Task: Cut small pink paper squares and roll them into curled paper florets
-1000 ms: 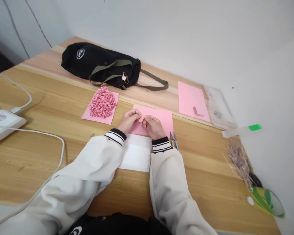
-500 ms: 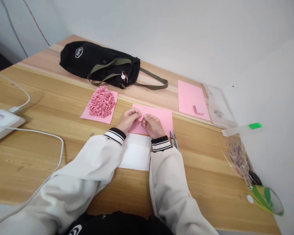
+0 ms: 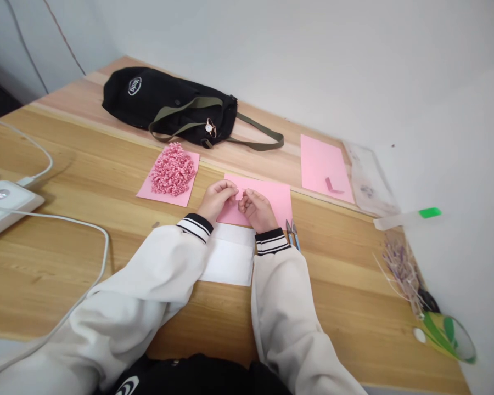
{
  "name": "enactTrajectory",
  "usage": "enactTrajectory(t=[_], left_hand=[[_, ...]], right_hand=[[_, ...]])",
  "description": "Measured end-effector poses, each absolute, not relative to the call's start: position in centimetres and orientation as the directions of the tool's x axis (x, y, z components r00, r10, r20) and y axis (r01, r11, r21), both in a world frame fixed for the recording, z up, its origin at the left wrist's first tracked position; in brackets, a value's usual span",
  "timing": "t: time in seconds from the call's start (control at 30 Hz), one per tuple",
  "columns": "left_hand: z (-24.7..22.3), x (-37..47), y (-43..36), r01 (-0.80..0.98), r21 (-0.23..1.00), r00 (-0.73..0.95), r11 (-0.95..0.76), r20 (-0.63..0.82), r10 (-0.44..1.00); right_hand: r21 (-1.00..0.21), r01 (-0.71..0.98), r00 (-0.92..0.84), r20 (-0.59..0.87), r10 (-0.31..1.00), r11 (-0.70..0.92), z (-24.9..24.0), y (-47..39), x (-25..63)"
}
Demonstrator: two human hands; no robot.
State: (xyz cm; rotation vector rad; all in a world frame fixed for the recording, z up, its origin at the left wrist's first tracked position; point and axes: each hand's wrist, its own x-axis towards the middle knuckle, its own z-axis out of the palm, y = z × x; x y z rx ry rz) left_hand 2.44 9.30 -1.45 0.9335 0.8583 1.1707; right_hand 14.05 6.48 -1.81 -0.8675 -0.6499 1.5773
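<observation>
Over a pink sheet [image 3: 278,198], my left hand [image 3: 216,201] is closed with thumb and forefinger pinched together. Close on its right, my right hand [image 3: 258,212] is closed too, its fingers curled and the thumb against the forefinger. Anything between the fingertips is too small and too pink against the sheet to make out. Below the hands lies a flat white sheet or packet [image 3: 229,255], partly under my left cuff. Small blue-handled snips [image 3: 292,236] rest just right of my right wrist. Left of the hands, a heap of fine pink strands with beaded tips [image 3: 173,170] sits on another pink sheet [image 3: 147,189].
A black bag [image 3: 160,99] with olive straps and a watch [image 3: 208,128] lies behind. Farther right are a pink sheet [image 3: 321,159], a clear bag [image 3: 368,175], a green-capped tube [image 3: 407,218] and dried stems [image 3: 403,271]. A power strip [image 3: 12,206] with white cables stands left.
The fingertips of my two hands have parted slightly, and my right fingers have loosened a little. The objects on the table lie as before; the view has shifted slightly.
</observation>
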Motion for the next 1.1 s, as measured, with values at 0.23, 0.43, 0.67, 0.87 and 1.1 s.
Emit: enactTrajectory(t=[0.23,0.43,0.67,0.87,1.1], left_hand=[[-1.25,2.41,9.21,-0.334,0.936,0.191,0.109,-0.046,0.98],[-1.29,2.36,9.22,-0.329,0.938,0.195,0.11,-0.047,0.98],[-1.53,2.34,9.31,-0.333,0.938,0.189,0.099,-0.037,0.981],[-1.51,2.4,9.34,-0.322,0.941,0.191,0.102,-0.041,0.981],[-1.5,2.44,9.31,-0.327,0.94,0.192,0.101,-0.039,0.981]], right_hand=[[-0.807,-0.565,-0.023,-0.195,0.981,-0.174,-2.12,6.65,14.13],[-0.813,-0.558,-0.016,-0.192,0.981,-0.168,-2.11,6.67,14.05],[-0.801,-0.576,-0.018,-0.188,0.982,-0.163,-2.11,6.76,13.99],[-0.8,-0.577,-0.019,-0.189,0.982,-0.165,-2.13,6.76,13.98],[-0.807,-0.57,-0.015,-0.178,0.984,-0.154,-2.28,6.75,13.96]])
